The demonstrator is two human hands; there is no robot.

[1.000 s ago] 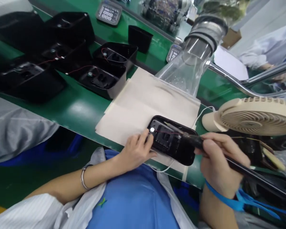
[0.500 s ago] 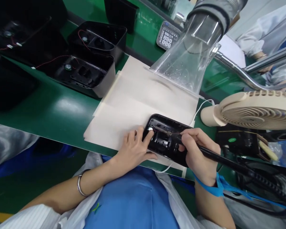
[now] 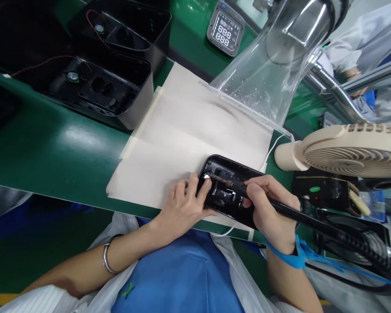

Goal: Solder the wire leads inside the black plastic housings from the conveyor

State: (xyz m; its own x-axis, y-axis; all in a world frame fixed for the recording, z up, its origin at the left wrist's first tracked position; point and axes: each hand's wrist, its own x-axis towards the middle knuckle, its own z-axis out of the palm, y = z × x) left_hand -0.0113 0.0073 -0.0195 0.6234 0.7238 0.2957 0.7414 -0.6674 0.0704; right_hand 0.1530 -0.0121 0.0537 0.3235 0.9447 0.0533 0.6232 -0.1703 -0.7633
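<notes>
My right hand point(image 3: 273, 208) is closed around the handle of a soldering iron point(image 3: 236, 187). The iron's metal tip points left and meets, or nearly meets, a small round silvery part point(image 3: 206, 176). That part sits at the left end of a black plastic housing point(image 3: 230, 167), which lies open side up. My left hand point(image 3: 184, 204) steadies the housing at its left end, index fingertip bent over the rim against the round part, thumb at the near edge. The other fingers rest bent beside it on the pale paper sheet point(image 3: 163, 143). Fine detail under the tip is too small to tell.
Open black casings point(image 3: 135, 104) with red wires stand at the left. A clear extraction hood point(image 3: 257, 91) slants down behind the sheet, beside a digital display point(image 3: 226, 29). At the right are a beige fan point(image 3: 348, 152) and a black box point(image 3: 322, 187). A person's sleeve point(image 3: 345, 52) shows beyond.
The view has shifted slightly, so the casings and display sit differently in it. Both hands, the soldering iron and the housing stay almost in place; the iron's tip is nearer the round part.
</notes>
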